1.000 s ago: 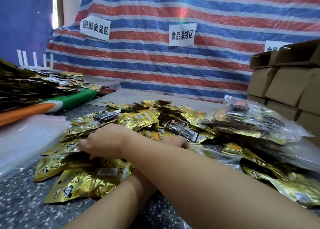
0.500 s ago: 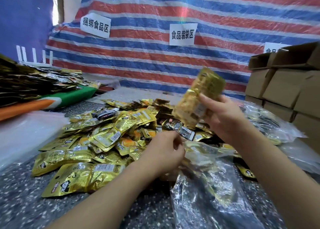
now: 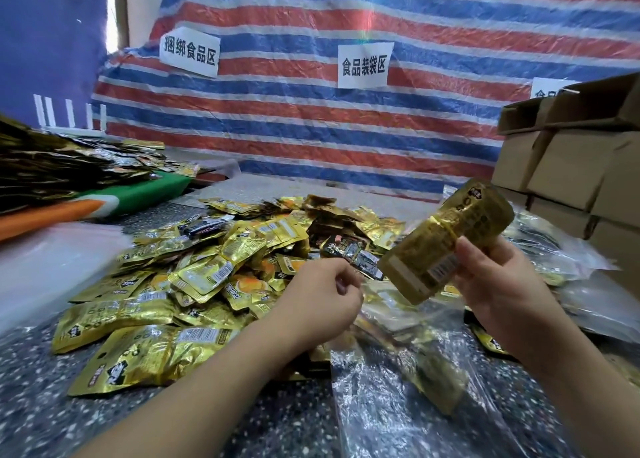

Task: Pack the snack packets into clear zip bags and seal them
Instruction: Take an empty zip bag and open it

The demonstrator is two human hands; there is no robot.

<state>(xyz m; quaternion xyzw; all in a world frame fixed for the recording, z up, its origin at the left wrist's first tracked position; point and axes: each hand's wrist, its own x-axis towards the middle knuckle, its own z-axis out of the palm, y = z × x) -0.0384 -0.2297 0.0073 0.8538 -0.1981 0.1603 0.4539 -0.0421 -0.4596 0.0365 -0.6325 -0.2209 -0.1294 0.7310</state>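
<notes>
A loose heap of gold snack packets (image 3: 207, 284) covers the speckled table in front of me. My right hand (image 3: 498, 281) grips a small stack of gold packets (image 3: 446, 246), tilted and held in the air above a clear zip bag (image 3: 398, 398). The bag lies flat on the table and holds a few gold packets. My left hand (image 3: 322, 301) hovers at the bag's mouth with curled fingers that seem to pinch its rim.
Filled clear bags (image 3: 554, 253) lie at the right, in front of stacked cardboard boxes (image 3: 571, 166). A stack of empty clear bags (image 3: 52, 267) sits at the left, with another packet pile (image 3: 52, 170) behind it. A striped tarp (image 3: 311, 128) closes the back.
My right hand left the heap at the left with a stack of packets, swung right and raised it, then lowered it over the clear bag. My left hand stayed by the bag's mouth.
</notes>
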